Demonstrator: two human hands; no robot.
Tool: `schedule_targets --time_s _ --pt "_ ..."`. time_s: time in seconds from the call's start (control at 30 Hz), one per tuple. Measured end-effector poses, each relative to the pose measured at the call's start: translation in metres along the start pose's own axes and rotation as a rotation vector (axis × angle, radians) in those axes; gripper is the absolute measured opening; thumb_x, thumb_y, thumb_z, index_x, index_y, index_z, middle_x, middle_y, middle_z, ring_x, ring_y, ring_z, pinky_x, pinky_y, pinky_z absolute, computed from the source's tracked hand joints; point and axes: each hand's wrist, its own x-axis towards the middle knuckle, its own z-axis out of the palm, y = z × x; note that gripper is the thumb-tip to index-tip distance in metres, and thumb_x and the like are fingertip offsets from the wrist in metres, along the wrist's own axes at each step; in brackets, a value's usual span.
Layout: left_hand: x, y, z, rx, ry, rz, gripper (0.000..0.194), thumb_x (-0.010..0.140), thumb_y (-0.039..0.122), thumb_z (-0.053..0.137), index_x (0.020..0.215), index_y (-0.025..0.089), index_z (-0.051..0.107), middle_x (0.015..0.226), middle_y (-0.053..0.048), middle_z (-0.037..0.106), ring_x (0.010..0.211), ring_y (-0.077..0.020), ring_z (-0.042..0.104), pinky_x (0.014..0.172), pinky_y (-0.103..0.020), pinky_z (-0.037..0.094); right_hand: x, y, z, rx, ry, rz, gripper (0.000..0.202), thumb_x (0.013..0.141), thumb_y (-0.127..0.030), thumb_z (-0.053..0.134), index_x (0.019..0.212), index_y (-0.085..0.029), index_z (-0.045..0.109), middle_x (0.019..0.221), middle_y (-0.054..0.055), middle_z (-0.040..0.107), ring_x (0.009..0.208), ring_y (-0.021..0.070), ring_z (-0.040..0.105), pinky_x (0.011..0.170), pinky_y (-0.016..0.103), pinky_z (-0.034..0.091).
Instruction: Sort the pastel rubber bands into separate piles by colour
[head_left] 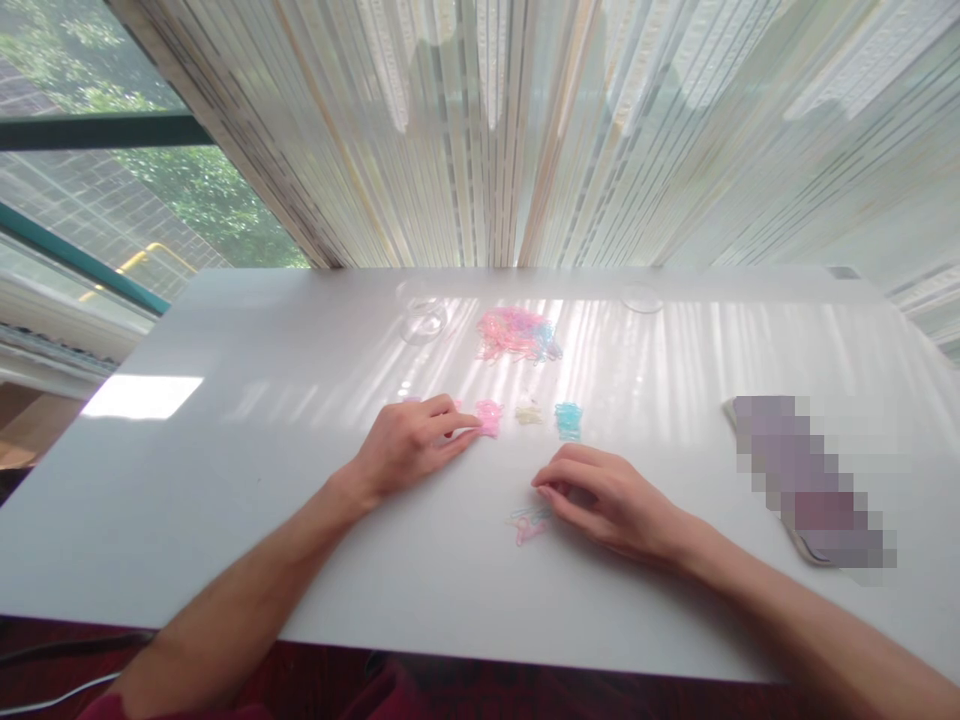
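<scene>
My left hand (420, 442) rests by a small pink pile of clips (489, 414), its fingertips touching the pile's left side; whether a clip is between them is too small to tell. My right hand (600, 495) is curled just above a few loose pastel clips (529, 527), fingertips pressed together at their upper right. A pale yellow pile (528, 414) and a blue pile (568, 420) lie in a row right of the pink one. Beyond them sits a larger mixed heap (517, 333) of pink, orange and blue pieces.
The white table (375, 590) carries a clear round container (426, 321) at the back left and a clear round piece (643, 298) at the back right. A blurred-out phone-like object (810, 480) lies on the right. Striped curtains (480, 130) hang behind.
</scene>
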Motion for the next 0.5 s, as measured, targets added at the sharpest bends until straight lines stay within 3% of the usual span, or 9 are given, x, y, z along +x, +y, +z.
schedule_targets --time_s 0.33,0.4,0.5 --pt "0.002 0.003 -0.005 -0.020 0.105 0.053 0.017 0.097 0.024 0.060 0.093 0.021 0.076 0.069 0.002 0.065 0.056 -0.0085 0.055 0.056 -0.020 0.041 0.000 0.000 -0.002 0.000 -0.031 -0.003 0.015 0.098 -0.019 0.053 0.098 -0.018 0.067 0.083 0.004 0.064 0.074 0.0152 0.060 0.066 0.026 0.048" --pt "0.002 0.006 -0.006 -0.090 0.071 0.104 0.017 0.097 0.025 0.060 0.091 0.021 0.075 0.065 0.003 0.064 0.054 -0.0079 0.053 0.054 -0.020 0.039 0.000 -0.001 -0.005 -0.010 -0.065 -0.004 0.016 0.098 -0.019 0.052 0.099 -0.018 0.068 0.083 0.004 0.064 0.074 0.0155 0.059 0.066 0.027 0.047" --pt "0.000 0.015 -0.005 -0.224 -0.085 0.181 0.014 0.095 0.028 0.063 0.091 0.020 0.074 0.063 0.004 0.064 0.053 -0.0083 0.052 0.053 -0.021 0.037 0.000 -0.004 -0.013 -0.030 -0.145 0.027 0.017 0.096 -0.019 0.052 0.100 -0.018 0.069 0.083 0.004 0.063 0.072 0.0150 0.058 0.065 0.027 0.046"
